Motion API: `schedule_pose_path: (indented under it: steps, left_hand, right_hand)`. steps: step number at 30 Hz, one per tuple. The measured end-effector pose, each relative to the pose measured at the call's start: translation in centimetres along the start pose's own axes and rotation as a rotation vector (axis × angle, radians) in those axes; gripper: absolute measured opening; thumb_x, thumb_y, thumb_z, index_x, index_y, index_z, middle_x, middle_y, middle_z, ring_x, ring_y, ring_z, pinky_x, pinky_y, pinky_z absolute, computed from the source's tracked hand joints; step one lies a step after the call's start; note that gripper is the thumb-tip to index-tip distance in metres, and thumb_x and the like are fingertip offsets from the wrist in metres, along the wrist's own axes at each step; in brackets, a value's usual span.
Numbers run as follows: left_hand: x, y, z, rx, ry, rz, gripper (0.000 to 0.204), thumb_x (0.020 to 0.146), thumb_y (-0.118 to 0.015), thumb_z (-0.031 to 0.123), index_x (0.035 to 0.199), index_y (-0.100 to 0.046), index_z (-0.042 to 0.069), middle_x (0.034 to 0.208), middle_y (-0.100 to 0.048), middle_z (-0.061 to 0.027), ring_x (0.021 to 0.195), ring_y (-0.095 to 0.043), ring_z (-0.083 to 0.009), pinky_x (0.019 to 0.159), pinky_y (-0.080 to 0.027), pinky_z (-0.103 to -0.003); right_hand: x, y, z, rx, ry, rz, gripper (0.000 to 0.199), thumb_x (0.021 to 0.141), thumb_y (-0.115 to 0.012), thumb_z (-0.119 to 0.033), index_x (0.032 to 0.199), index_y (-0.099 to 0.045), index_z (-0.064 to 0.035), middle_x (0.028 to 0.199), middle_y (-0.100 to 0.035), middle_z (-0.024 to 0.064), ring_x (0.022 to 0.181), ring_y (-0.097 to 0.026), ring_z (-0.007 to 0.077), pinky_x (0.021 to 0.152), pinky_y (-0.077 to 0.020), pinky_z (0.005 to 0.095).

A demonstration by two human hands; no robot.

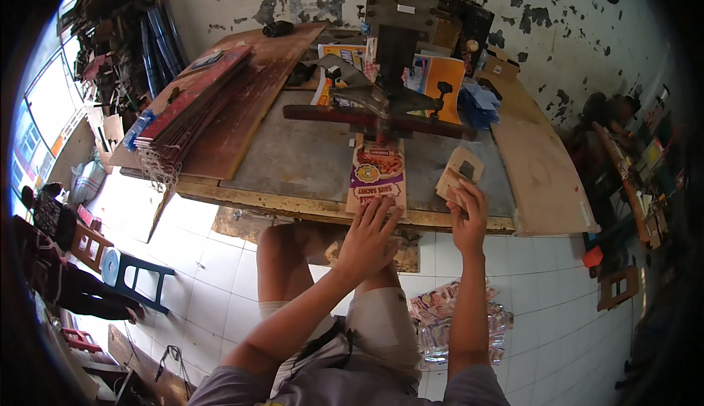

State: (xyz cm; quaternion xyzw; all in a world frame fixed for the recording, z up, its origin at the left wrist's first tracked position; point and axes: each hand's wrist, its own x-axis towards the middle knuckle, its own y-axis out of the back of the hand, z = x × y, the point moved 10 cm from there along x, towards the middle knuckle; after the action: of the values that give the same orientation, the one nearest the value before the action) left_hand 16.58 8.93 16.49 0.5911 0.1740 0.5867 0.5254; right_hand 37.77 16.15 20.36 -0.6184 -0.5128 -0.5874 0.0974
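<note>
At nine o'clock on the worktable (308,158) lies a stack of dark red boards (192,112). Near the centre, the left hand (369,239) rests its spread fingers flat on the near end of a printed purple pouch (377,174) (its far end sits under the press bar (378,118) at twelve o'clock). At three o'clock the right hand (469,219) grips a small wooden block (459,173), apparently pinched between thumb and fingers.
</note>
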Motion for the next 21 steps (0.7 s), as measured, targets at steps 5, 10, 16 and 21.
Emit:
schedule_pose_path:
  steps: [5, 10, 16, 21]
  left_hand:
    - [0.0, 0.1, -0.1, 0.043, 0.024, -0.033, 0.074, 0.096, -0.073, 0.035, 0.162, -0.047, 0.012, 0.168, -0.043, -0.0184, 0.157, -0.039, -0.0399, 0.130, -0.028, -0.058]
    - [-0.1, -0.3, -0.4, 0.031, 0.046, -0.050, 0.076, 0.096, -0.072, 0.033, 0.164, -0.045, 0.012, 0.169, -0.042, -0.0181, 0.158, -0.038, -0.0390, 0.130, -0.028, -0.059]
    - [-0.3, -0.9, -0.5, 0.085, 0.017, -0.029, 0.075, 0.093, -0.075, 0.035, 0.159, -0.052, 0.011, 0.166, -0.045, -0.0183, 0.158, -0.038, -0.0388, 0.130, -0.028, -0.060]
    - [-1.1, -1.5, -1.0, -0.135, 0.019, -0.033, 0.065, 0.092, -0.075, 0.032, 0.150, -0.061, 0.007, 0.163, -0.050, -0.0197, 0.159, -0.035, -0.0406, 0.130, -0.025, -0.063]
  right_hand:
    - [0.9, 0.0, -1.2, -0.025, -0.021, -0.040, 0.040, 0.091, -0.081, 0.001, 0.129, -0.074, -0.0085, 0.144, -0.065, 0.0078, 0.128, -0.064, 0.0342, 0.098, -0.0586, 0.0457]
    - [2.2, 1.5, -5.1, 0.030, -0.025, -0.100, 0.041, 0.085, -0.085, -0.002, 0.124, -0.076, -0.0085, 0.140, -0.068, 0.0074, 0.125, -0.065, 0.0351, 0.099, -0.0563, 0.0477]
    - [2.0, 1.4, -11.3, 0.319, 0.002, -0.285, 0.037, 0.085, -0.089, -0.011, 0.119, -0.078, -0.0058, 0.134, -0.072, 0.0133, 0.123, -0.069, 0.0345, 0.099, -0.0571, 0.0460]
    - [2.9, -1.4, -13.7, 0.410, 0.017, -0.402, 0.037, 0.087, -0.088, -0.017, 0.121, -0.079, -0.0082, 0.134, -0.072, 0.0104, 0.124, -0.067, 0.0339, 0.103, -0.0539, 0.0459]
